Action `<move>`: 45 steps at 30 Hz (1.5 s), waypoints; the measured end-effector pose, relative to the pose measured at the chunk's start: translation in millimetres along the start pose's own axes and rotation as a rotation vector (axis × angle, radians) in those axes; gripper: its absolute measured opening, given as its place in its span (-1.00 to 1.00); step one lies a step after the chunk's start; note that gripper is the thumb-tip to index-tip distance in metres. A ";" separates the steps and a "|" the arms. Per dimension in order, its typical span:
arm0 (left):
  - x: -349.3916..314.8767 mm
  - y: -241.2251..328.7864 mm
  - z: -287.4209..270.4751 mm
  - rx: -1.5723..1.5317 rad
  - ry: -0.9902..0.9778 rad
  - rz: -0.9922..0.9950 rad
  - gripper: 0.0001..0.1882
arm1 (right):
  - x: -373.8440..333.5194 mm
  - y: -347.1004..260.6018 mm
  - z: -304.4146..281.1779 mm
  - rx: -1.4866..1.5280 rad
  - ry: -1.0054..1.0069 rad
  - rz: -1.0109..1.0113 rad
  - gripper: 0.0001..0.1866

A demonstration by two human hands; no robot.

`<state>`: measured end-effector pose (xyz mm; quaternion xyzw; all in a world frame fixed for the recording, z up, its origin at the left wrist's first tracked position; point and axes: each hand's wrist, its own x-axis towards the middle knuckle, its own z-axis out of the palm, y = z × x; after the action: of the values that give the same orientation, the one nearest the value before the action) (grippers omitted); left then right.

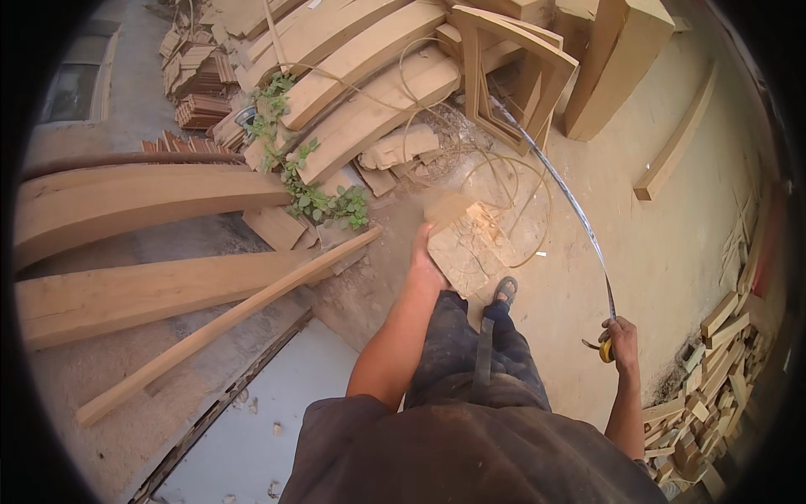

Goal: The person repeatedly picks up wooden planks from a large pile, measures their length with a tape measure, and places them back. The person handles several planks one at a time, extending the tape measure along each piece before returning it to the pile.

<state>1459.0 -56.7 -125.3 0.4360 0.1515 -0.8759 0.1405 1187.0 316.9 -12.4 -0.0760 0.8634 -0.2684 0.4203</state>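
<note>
My left hand [426, 256] is closed on the left edge of a thick wooden block [463, 252] in front of my legs. The block's pale face is cracked, and its far end is blurred. Out to the right, my right hand [623, 343] grips a yellow tape measure [606, 349]. Its silvery blade [567, 189] is drawn out in a long curve toward the upper middle, beside a wooden frame [478, 80]. The blade's far tip is hard to make out near that frame.
Long beams [143, 197] lie at the left, with a thin wooden strip [227, 323] across them. More beams [361, 67] are stacked at the top, by green weeds [315, 197]. A loose hose [512, 168] coils on the ground. Offcuts [705, 403] are heaped at the right.
</note>
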 end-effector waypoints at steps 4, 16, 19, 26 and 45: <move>13.0 73.3 -10.1 0.028 -0.086 0.204 -0.36 | -23.7 32.9 8.5 0.130 0.064 0.096 -0.73; -31.6 220.6 45.1 -0.143 0.470 0.693 -0.17 | -85.9 90.3 51.4 0.190 0.079 0.202 -0.73; -7.7 234.7 -25.2 0.113 0.483 0.809 -0.17 | -88.7 107.5 60.7 0.122 0.072 0.213 -0.71; -44.1 46.0 -240.6 0.955 0.675 0.473 -0.35 | -112.5 175.7 66.6 0.053 0.049 0.159 -0.71; -73.9 -244.2 -239.0 1.518 0.486 0.456 -0.23 | -230.2 653.4 21.6 -0.576 -0.099 -0.265 -0.78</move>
<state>1581.9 267.8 -168.1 0.6095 -0.5469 -0.5713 -0.0545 1411.5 942.1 -210.1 -0.3164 0.8650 -0.0613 0.3845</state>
